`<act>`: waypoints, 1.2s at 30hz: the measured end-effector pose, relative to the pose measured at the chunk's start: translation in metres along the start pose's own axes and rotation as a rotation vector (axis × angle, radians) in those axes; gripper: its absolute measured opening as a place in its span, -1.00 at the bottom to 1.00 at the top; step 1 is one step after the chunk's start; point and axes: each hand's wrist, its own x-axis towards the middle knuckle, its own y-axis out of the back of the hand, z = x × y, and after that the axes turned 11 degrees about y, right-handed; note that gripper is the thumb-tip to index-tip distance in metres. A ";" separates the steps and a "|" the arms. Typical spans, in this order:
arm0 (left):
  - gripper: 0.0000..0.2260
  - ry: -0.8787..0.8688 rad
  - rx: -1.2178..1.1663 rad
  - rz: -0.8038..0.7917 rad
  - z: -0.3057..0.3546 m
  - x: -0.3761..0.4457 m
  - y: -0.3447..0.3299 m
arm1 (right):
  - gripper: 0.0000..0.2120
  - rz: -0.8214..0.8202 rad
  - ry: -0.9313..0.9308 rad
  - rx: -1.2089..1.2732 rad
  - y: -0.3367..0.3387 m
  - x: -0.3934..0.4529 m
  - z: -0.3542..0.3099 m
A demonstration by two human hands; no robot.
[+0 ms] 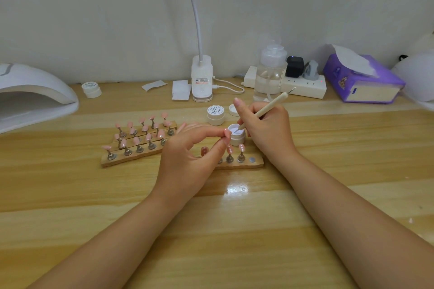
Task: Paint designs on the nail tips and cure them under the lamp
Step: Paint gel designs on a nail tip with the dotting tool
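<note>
My right hand (265, 129) grips a cream dotting pen (265, 110) with its tip dipped in an open white gel pot (237, 135). Just left of the pot, my left hand (190, 150) pinches a pink nail tip on its stand (227, 135) between thumb and forefinger. A wooden holder strip (254, 162) in front of the pot carries pink nail tips with white dots (242, 148). More wooden strips with several plain pink nail tips (141, 138) lie to the left. The white curing lamp (32, 94) stands at the far left.
A closed gel pot (215, 115) and a loose lid (234, 110) sit behind the open pot. Another pot (91, 89), a clip desk lamp (201, 77), a pump bottle (270, 73), a power strip (303, 84) and a purple tissue box (361, 80) line the wall.
</note>
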 end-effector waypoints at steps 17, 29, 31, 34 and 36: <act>-0.85 -0.001 0.035 0.003 0.002 0.000 0.000 | -0.51 0.003 0.012 -0.023 0.000 0.000 -0.001; -0.89 0.001 0.001 -0.009 0.002 0.000 0.000 | -0.55 0.087 -0.022 0.064 0.001 0.000 -0.005; -0.88 0.004 0.011 -0.009 0.003 0.000 0.000 | -0.53 0.115 -0.044 0.083 0.002 0.001 -0.006; -0.89 0.000 0.013 -0.014 0.003 0.000 0.000 | -0.52 0.158 -0.088 0.120 0.003 0.002 -0.007; -0.89 0.003 0.006 -0.014 0.003 0.000 0.000 | -0.52 0.189 -0.108 0.142 0.004 0.002 -0.007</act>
